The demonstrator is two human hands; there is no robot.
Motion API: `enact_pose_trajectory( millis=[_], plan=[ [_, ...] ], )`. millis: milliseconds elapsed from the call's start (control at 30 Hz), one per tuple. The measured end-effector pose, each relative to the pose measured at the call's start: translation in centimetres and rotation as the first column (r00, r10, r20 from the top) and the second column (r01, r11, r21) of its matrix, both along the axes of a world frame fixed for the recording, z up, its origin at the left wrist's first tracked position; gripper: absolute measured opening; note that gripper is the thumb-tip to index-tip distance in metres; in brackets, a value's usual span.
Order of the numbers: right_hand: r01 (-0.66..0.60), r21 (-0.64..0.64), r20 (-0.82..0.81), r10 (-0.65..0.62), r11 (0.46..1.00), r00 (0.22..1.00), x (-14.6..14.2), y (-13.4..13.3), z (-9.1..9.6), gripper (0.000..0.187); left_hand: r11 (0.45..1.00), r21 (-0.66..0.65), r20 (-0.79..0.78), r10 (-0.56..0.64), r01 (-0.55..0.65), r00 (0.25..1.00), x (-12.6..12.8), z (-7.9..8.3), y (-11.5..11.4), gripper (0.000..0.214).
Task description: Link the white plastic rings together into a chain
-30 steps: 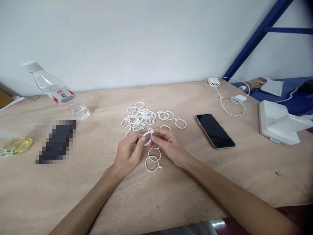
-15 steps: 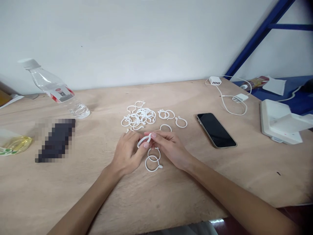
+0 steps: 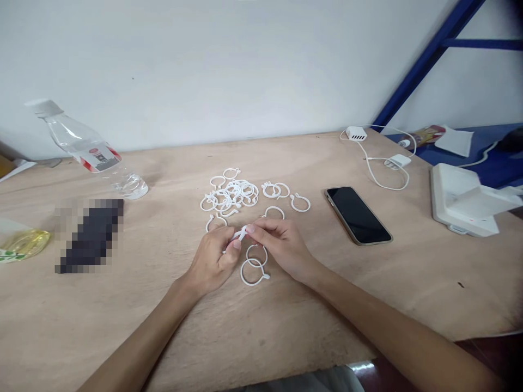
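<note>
Both hands hold one white plastic ring (image 3: 242, 234) just above the table, seen nearly edge-on. My left hand (image 3: 214, 256) pinches its left side between thumb and fingers. At its clasp end, the fingertips of my right hand (image 3: 281, 245) are closed, partly hiding that end. Two overlapping white rings with small clasps (image 3: 252, 272) lie on the table just below the hands. Beyond the fingers is a loose heap of several similar rings (image 3: 232, 195). A few single rings (image 3: 300, 203) lie to the right of that heap, and one open ring (image 3: 216, 222) is beside my left knuckles.
A clear water bottle (image 3: 98, 155) and a pixelated dark object (image 3: 92, 237) are on the left, near a yellowish transparent packet (image 3: 24, 242). On the right lie a phone (image 3: 359, 215), a white charger with cables (image 3: 356, 133) and a white device (image 3: 463, 201). A wall backs the wooden table (image 3: 261, 337).
The held ring has turned from a visible loop to nearly edge-on, its clasp end tilting left. The fingers have moved slightly down and left. The view has shifted a little.
</note>
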State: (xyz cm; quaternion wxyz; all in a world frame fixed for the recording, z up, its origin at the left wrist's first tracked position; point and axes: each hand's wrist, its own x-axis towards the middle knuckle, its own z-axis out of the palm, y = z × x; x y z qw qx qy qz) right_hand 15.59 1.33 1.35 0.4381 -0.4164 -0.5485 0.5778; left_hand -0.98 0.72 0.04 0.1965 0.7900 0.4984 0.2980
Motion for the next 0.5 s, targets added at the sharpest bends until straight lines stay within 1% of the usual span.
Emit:
enact_pose_trajectory(
  millis=[100,200,267,300,367,400,433,467,500],
  plan=[
    [-0.012,0.081,0.021,0.010,0.997,1.000,0.2,0.2,-0.1,0.019,1.000,-0.004,-0.030,-0.020,0.020,0.999,0.2,-0.2,-0.1,0.060],
    [-0.034,0.141,0.053,0.027,0.989,0.998,0.5,0.3,-0.1,0.018,0.999,0.038,-0.035,-0.029,0.030,0.999,0.1,-0.3,-0.1,0.060],
    [-0.025,0.182,0.086,0.010,0.983,0.996,0.6,0.4,-0.1,0.019,0.998,0.068,0.005,-0.014,0.014,1.000,-0.3,-0.1,0.0,0.057],
    [-0.009,0.210,0.113,-0.015,0.978,0.993,0.7,0.4,-0.1,0.019,0.997,0.079,0.044,0.013,-0.016,0.999,-0.6,0.1,0.2,0.055],
    [-0.001,0.272,0.191,-0.053,0.962,0.980,0.9,0.4,-0.1,0.020,0.986,0.084,0.104,0.133,-0.142,0.986,-1.3,0.3,0.6,0.050],
    [-0.015,0.298,0.233,-0.057,0.955,0.971,0.9,0.4,-0.2,0.020,0.970,0.078,0.091,0.222,-0.229,0.971,-1.6,0.4,0.8,0.046],
    [-0.041,0.318,0.273,-0.050,0.947,0.961,1.0,0.3,-0.2,0.019,0.948,0.070,0.041,0.308,-0.310,0.950,-1.9,0.4,1.0,0.042],
    [-0.077,0.336,0.309,-0.032,0.939,0.951,1.0,0.3,-0.4,0.016,0.928,0.061,-0.038,0.370,-0.367,0.928,-2.1,0.4,1.2,0.038],
    [-0.114,0.357,0.340,-0.015,0.927,0.940,1.0,0.3,-0.5,0.013,0.917,0.053,-0.125,0.399,-0.396,0.908,-2.3,0.3,1.3,0.036]
  ],
)
